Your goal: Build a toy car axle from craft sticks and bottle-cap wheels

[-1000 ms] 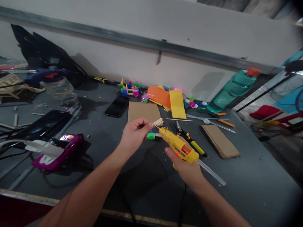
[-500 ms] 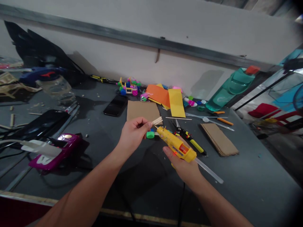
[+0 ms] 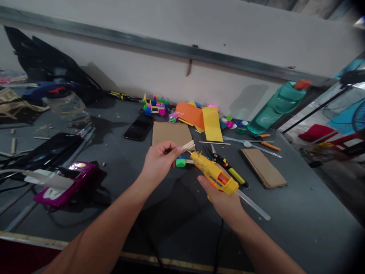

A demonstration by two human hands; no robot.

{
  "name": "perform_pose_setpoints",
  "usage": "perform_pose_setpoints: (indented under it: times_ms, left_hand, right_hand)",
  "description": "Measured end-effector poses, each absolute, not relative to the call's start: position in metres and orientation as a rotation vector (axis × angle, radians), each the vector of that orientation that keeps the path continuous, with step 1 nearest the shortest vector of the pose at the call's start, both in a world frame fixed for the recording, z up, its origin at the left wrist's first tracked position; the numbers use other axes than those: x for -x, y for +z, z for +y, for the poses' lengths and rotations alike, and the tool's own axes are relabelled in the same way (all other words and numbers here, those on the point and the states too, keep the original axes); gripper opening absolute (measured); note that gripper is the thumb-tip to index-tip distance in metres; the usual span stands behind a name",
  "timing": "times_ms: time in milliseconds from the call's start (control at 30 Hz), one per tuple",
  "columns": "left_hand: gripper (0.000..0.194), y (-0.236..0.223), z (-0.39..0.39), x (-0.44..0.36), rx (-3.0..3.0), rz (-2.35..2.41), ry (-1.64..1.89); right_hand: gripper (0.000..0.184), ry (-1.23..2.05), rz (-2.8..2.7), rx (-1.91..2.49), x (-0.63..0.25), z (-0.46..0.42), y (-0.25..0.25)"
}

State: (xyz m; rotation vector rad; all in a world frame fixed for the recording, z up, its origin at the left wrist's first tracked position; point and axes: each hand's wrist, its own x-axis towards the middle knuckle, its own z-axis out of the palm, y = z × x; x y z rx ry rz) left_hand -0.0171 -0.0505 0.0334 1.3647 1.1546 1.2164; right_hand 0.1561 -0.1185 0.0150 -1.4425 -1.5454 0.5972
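Observation:
Between thumb and fingers, my left hand (image 3: pixel 162 160) pinches a small bundle of pale wooden sticks (image 3: pixel 188 145) whose ends point right. My right hand (image 3: pixel 221 194) is wrapped round a yellow hot glue gun (image 3: pixel 211 170), with a clear glue stick (image 3: pixel 254 205) poking out of its back. The gun's nozzle is at the wooden sticks; whether it touches them I cannot tell. Just below the sticks is a green cap (image 3: pixel 180 163) with a pale stick beside it, partly hidden. A piece of cardboard (image 3: pixel 172 133) lies behind my left hand.
Yellow-handled pliers (image 3: pixel 234 172) and folded cardboard (image 3: pixel 264 168) lie to the right. A tilted teal bottle (image 3: pixel 276 110) leans at the back right. At the back are orange paper (image 3: pixel 189 114), yellow paper (image 3: pixel 212 125) and a phone (image 3: pixel 139 127). A purple power strip (image 3: pixel 68 182) sits left.
The glue gun's nozzle has shifted slightly around the ends of the sticks. Both hands keep their holds. The whole view has drifted a little.

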Motion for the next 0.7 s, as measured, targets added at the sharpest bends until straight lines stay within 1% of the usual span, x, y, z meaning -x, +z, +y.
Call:
perform_pose_setpoints:
  times_ms: [267, 533, 700]
  left_hand:
    - [0.023, 0.0329, -0.0505, 0.0174, -1.387, 1.153, 1.200]
    - [0.021, 0.0340, -0.0509, 0.0177, -1.384, 1.153, 1.197]
    - [0.019, 0.0344, -0.0503, 0.0170, -1.342, 1.134, 1.219]
  right_hand:
    - [0.023, 0.607, -1.531, 1.441, -0.1523, -0.1196, 0.0168]
    - [0.022, 0.628, -1.499, 1.423, -0.1522, -0.1183, 0.0183]
    - [0.022, 0.630, -1.428, 1.485, -0.1597, -0.1167, 0.0148]
